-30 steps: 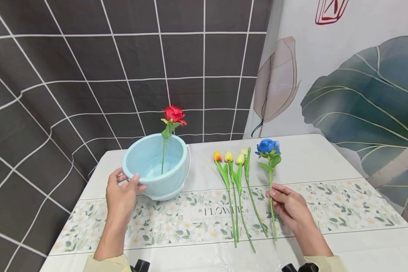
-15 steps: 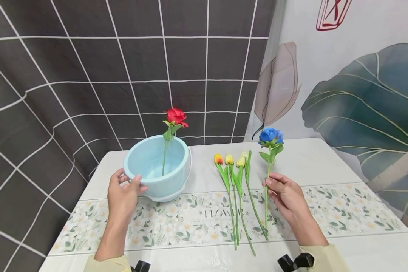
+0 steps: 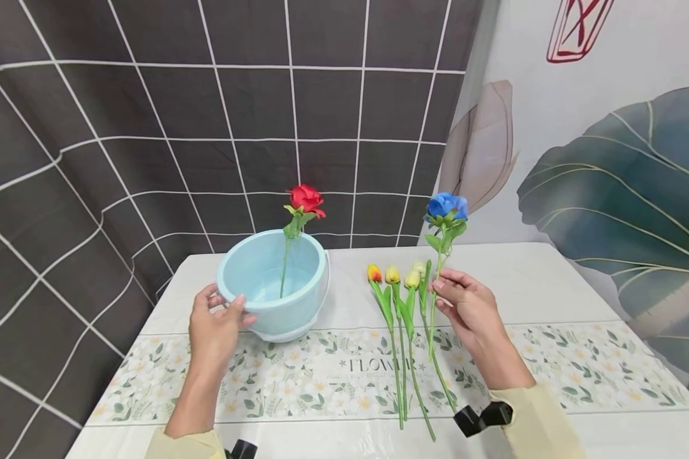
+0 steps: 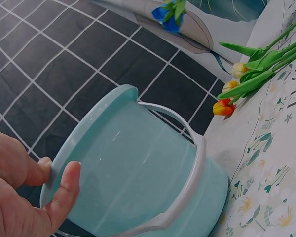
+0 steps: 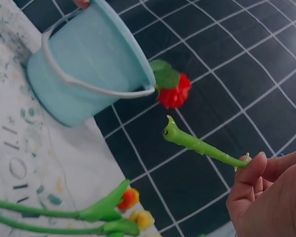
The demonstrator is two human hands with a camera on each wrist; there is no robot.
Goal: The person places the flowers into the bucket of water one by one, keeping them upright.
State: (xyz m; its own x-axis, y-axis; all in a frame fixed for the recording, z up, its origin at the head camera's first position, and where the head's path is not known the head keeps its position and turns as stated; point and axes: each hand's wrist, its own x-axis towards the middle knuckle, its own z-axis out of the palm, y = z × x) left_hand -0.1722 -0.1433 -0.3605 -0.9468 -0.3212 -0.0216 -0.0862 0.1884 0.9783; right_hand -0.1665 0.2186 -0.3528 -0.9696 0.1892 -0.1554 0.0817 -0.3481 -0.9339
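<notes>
My left hand (image 3: 214, 331) grips the near left rim of a light blue bucket (image 3: 289, 313), its thumb and fingers on either side of the rim. Inside the bucket stands a red artificial rose (image 3: 306, 199), leaning right, its bloom above the rim. To the right, my right hand (image 3: 472, 312) pinches the stem of a blue artificial rose (image 3: 446, 206) between thumb and fingers, bloom upward. In the right wrist view the stem's cut lower end (image 5: 180, 136) points toward the bucket. Several artificial tulips (image 3: 411, 280), orange, yellow and pale, lie between the bucket and my right hand.
The white tabletop (image 3: 344, 264) bears a floral band (image 3: 287, 386) with the word FLOWER. A dark cloth with a white grid (image 3: 327, 102) hangs behind the table. At the right is a pale cloth with a large leaf print (image 3: 626, 185). The bucket's white handle (image 4: 195, 168) hangs down.
My right hand has lifted the blue rose and moved it left, toward the tulips. My left hand keeps its grip on the bucket's rim.
</notes>
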